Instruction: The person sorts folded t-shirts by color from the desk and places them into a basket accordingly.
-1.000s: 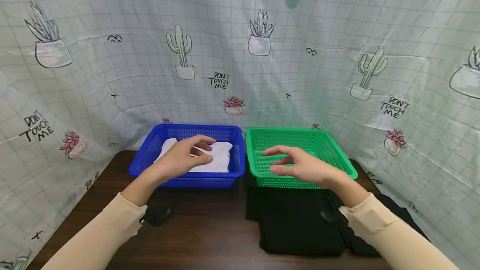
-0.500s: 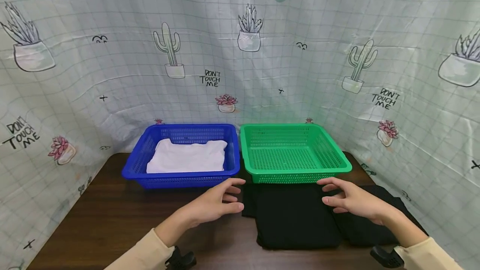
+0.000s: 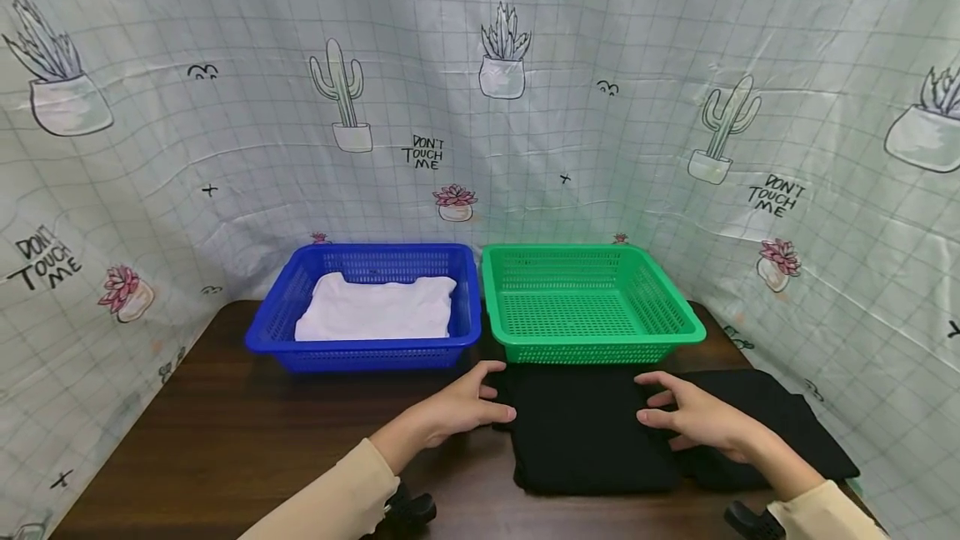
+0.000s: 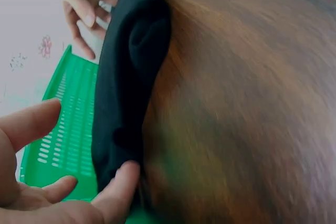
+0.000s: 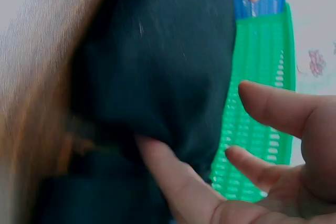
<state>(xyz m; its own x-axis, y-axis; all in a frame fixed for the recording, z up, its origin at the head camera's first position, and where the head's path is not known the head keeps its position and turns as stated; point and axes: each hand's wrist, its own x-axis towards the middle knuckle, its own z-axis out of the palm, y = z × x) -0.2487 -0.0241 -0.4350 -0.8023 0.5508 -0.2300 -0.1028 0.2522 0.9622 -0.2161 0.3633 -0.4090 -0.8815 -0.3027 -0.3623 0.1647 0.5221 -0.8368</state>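
Observation:
A folded black cloth garment [image 3: 585,448] lies on the dark wooden table in front of the green basket [image 3: 681,338]. My left hand [image 3: 457,408] is at its left edge, fingers loosely spread. In the left wrist view, the left thumb [image 4: 119,187] overlaps the end of the black garment [image 4: 126,87]. My right hand [image 3: 701,419] is at the garment's right edge with its fingers apart. The right wrist view shows the right thumb [image 5: 173,171] right at a fold of the black fabric [image 5: 163,61]. Neither hand is curled round the cloth.
A second folded black garment [image 3: 795,440] lies to the right, partly behind my right hand. The blue basket [image 3: 375,354] at back left holds a folded white garment [image 3: 375,311]. Behind both baskets hangs a plant-printed curtain [image 3: 420,40]. Bare wooden table [image 3: 247,440] extends at left.
Both hands have come back from above the baskets and down to the black garment's sides. In the last half second, the left hand has moved right to its edge.

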